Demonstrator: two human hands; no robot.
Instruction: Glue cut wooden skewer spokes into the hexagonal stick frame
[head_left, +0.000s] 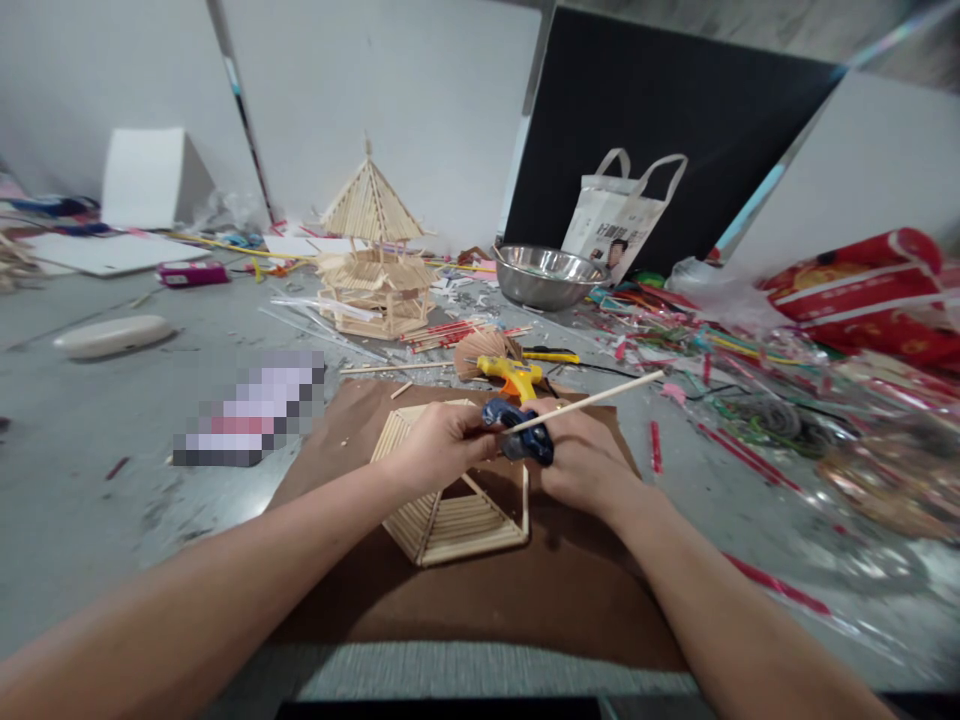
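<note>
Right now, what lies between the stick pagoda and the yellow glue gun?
Red-and-cream sticks, then a tan pleated fan-shaped piece, in the head view.

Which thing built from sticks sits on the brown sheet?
The low stick frame, beneath the left hand and right hand. The pointy-topped stick tower stands farther back, on the grey table.

Left hand (433, 446) beside right hand (581, 462), fingers (474, 422) curled (forearms (247, 565) angled inward).
</note>
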